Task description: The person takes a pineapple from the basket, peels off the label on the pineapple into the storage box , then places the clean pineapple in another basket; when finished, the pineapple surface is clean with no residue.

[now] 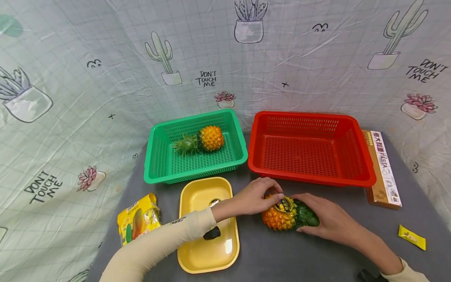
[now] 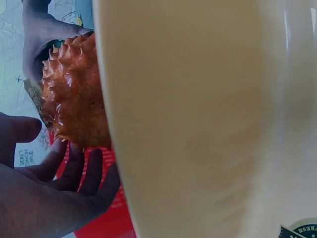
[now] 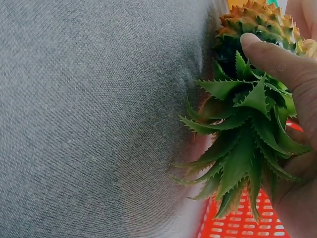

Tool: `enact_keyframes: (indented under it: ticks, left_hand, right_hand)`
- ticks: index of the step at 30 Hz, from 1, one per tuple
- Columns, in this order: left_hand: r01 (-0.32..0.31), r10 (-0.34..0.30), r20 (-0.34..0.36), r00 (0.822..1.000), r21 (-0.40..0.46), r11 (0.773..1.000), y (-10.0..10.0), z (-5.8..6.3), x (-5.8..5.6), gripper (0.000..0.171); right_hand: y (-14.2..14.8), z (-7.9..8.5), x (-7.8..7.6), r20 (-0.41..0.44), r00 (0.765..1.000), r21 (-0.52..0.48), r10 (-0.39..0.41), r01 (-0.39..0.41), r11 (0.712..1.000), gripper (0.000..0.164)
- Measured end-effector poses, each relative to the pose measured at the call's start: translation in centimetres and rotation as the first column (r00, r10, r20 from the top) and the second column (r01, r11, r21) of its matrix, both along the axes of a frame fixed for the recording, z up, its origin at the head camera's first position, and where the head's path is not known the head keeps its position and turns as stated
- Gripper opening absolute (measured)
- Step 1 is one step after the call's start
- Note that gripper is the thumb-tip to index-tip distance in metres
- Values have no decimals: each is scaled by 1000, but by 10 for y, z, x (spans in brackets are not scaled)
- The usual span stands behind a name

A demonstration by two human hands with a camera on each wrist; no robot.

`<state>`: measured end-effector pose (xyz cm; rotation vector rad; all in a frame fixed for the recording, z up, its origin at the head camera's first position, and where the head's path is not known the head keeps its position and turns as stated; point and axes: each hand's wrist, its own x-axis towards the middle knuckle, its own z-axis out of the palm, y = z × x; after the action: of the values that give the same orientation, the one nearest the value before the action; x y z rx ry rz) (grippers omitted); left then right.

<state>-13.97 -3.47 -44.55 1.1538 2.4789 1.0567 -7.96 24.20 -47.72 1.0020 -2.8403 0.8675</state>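
Observation:
A small orange pineapple [image 1: 275,219] with a black and yellow round label lies on its side on the grey table, its green crown toward the right. My right hand [image 1: 329,217] grips it where crown and fruit meet; in the right wrist view the thumb [image 3: 270,59] lies across the fruit just above the spiky leaves [image 3: 242,153]. From the left, my left hand [image 1: 255,196] reaches over the fruit beside the label. Its loosely bent fingers [image 2: 74,168] touch the fruit's side in the left wrist view, while the thumb stands apart.
Behind are a green basket [image 1: 195,172] holding another pineapple [image 1: 211,138] and a red basket [image 1: 310,178]. A yellow tray [image 1: 211,262] with a round label [image 1: 215,202] sits under the left forearm. Around lie a yellow bag [image 1: 139,219], a pasta box [image 1: 384,172] and a yellow packet [image 1: 412,237].

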Motion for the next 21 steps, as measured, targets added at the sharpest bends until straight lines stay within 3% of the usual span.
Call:
enact_keyframes:
  ticks: [14,21]
  left_hand:
    - [-26,30,-64,998,66,997,1,-1,0,7]
    - [-45,47,-25,999,81,996,-4,8,2,5]
  right_hand:
    - [1,0,1,-2,1000,4,-7,7,1000,88]
    - [0,-1,1,-1,1000,13,-20,20,1000,87]
